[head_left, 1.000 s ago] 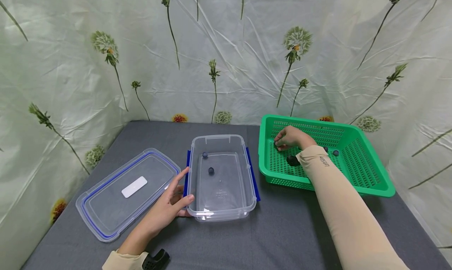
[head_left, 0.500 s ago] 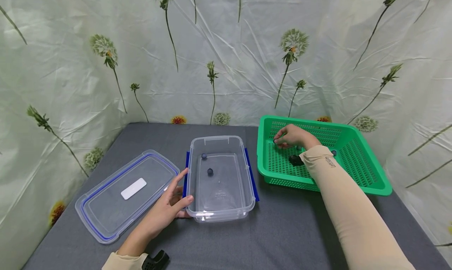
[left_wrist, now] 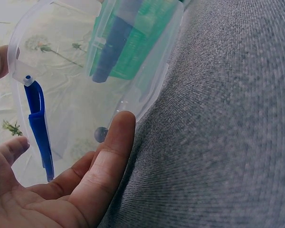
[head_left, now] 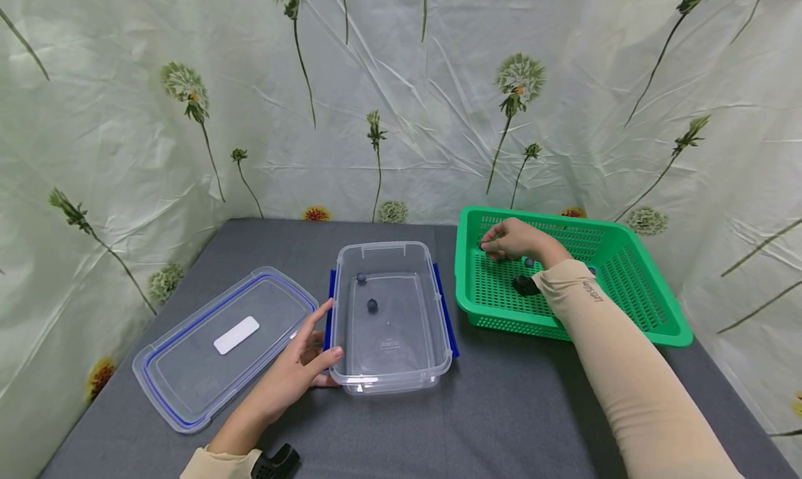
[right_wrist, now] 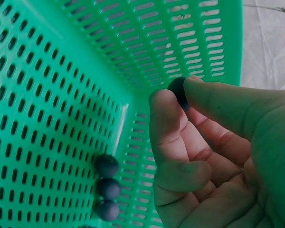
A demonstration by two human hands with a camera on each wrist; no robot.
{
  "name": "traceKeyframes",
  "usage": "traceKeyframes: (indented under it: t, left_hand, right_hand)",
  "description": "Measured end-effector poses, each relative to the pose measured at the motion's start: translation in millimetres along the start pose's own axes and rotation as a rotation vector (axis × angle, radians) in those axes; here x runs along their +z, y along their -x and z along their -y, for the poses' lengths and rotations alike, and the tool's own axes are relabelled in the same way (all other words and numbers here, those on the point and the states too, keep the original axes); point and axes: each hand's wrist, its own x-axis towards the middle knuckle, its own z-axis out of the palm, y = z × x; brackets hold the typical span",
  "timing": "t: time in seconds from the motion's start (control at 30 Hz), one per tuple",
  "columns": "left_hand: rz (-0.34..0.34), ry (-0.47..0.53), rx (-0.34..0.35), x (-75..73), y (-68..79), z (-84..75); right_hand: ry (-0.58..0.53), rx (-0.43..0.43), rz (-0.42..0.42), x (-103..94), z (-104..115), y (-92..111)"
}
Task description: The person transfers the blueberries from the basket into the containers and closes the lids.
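In the right wrist view my right hand point(right_wrist: 218, 156) pinches a dark blueberry point(right_wrist: 177, 89) between thumb and fingertip, inside the green basket point(head_left: 514, 322). Three more blueberries point(right_wrist: 108, 188) lie in a row along the basket's bottom edge below that hand. My left hand point(head_left: 291, 374) rests against the left side of a clear plastic box point(head_left: 401, 347), fingers spread and fairly straight, thumb at the rim. Two blueberries lie on the box floor, one farther back point(head_left: 361, 278) and one nearer the middle point(head_left: 372, 305). A blue latch point(left_wrist: 39, 128) hangs down beside the left fingers.
The box's lid point(head_left: 188, 374), with a blue seal and white label, lies on the grey cloth point(head_left: 476, 409) left of the box. A floral curtain point(head_left: 413, 82) hangs behind the table. The basket's raised walls surround the right hand.
My right hand has shifted slightly left and back inside the basket, uncovering a blueberry beneath it. The left hand and the box hold their place; the view has shifted a little.
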Motion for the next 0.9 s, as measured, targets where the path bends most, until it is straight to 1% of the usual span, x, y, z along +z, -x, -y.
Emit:
traceKeyframes:
  t: [0.2,0.37,0.57,0.7,0.9]
  left_hand:
    - [0.001,0.002,0.001,0.0,0.1,-0.8]
    - [0.002,-0.002,0.006,0.1,0.1,-0.5]
    - [0.000,-0.007,0.012,0.5,0.7,-0.9]
    - [-0.001,-0.008,0.013,0.8,1.1,-1.1]
    - [0.000,-0.006,0.014,0.7,1.7,-0.6]
  right_hand:
    - [0.037,-0.035,-0.025,0.4,8.3,4.3]
    - [0.037,-0.056,-0.039,0.6,16.1,6.4]
    - [0.024,-0.085,-0.051,-2.2,23.5,5.8]
    - [0.003,-0.101,-0.039,-3.6,28.6,6.4]
    - [-0.033,-0.135,-0.041,-1.1,39.5,9.5]
